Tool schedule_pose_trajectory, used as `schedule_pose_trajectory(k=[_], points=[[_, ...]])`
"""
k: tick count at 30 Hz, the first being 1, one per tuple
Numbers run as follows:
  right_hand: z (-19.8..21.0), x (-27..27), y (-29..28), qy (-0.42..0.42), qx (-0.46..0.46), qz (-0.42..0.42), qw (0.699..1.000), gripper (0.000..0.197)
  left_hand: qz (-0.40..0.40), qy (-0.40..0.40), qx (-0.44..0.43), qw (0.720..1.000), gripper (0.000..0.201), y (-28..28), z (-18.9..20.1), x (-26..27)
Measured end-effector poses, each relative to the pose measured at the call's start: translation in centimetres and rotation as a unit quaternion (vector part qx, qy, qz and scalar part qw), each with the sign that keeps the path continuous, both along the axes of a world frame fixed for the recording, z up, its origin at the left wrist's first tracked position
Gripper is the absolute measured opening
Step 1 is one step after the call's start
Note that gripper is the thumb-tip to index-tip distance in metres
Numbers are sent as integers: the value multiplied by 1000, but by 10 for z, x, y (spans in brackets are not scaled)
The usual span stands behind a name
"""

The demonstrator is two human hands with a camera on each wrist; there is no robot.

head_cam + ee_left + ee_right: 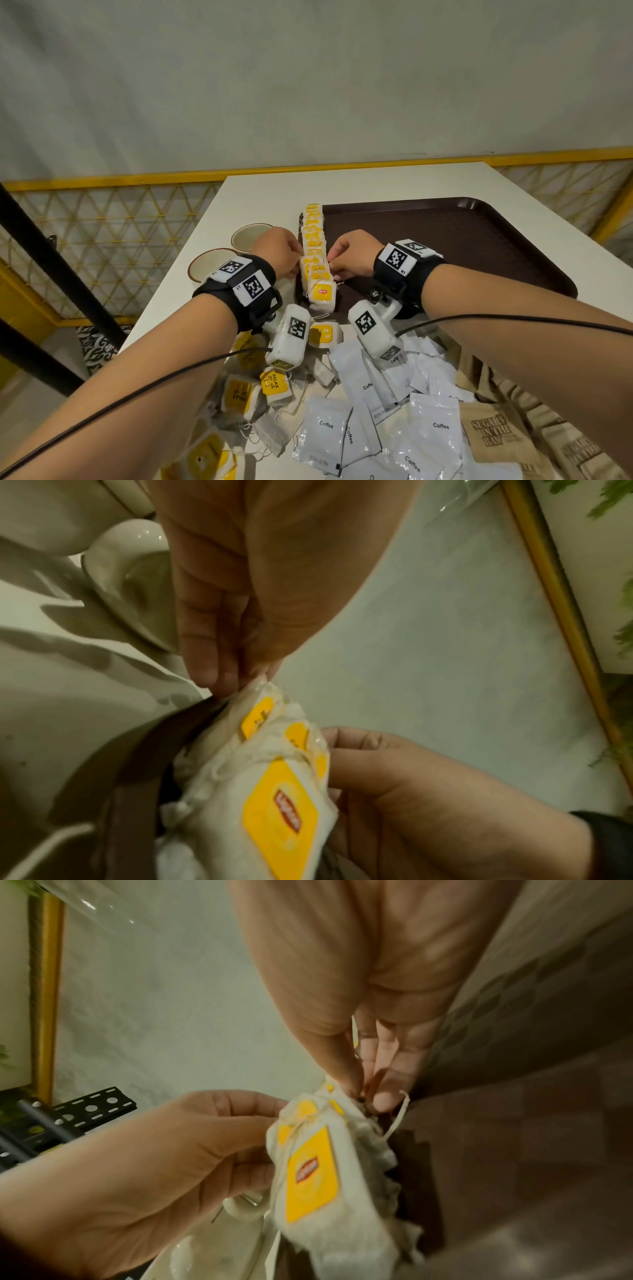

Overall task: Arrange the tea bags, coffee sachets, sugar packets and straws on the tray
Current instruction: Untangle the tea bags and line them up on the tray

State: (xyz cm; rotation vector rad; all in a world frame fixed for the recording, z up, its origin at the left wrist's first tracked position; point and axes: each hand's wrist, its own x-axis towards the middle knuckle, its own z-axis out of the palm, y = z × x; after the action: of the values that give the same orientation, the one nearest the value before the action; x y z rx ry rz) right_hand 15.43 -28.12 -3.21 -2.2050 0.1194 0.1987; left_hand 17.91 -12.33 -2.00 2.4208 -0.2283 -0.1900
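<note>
A row of tea bags [315, 240] with yellow tags stands on edge along the left side of the dark brown tray [445, 240]. My left hand [297, 265] is at the left of the row and my right hand [331, 265] at its right, both near the front end. In the left wrist view the left hand [240, 677] pinches the top of a tea bag [263, 696]. In the right wrist view the right hand [363, 1093] pinches the same cluster of tea bags [318, 1164] from the tray side, a string hanging loose beside it.
Near me on the white table [260, 195] lie loose tea bags [246, 394], white coffee sachets [342, 428] and brown sugar packets [496, 435]. Two empty cups [251, 236] [209, 263] stand left of the tray. A yellow mesh railing [102, 222] runs behind the table.
</note>
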Motion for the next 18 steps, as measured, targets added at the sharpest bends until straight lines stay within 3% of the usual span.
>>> schedule_pose_trajectory(k=[8,12,18], points=[[5,-9,-8,36,81,2,996,21,-11,0,-7,1000,14,12,3,-6],[5,-12,-1,25,40,21,999,20,-18,20,-10,1000,6,11,3,-3],[2,-12,5,26,66,6,997,21,-14,21,-30,999,12,5,1,-2]])
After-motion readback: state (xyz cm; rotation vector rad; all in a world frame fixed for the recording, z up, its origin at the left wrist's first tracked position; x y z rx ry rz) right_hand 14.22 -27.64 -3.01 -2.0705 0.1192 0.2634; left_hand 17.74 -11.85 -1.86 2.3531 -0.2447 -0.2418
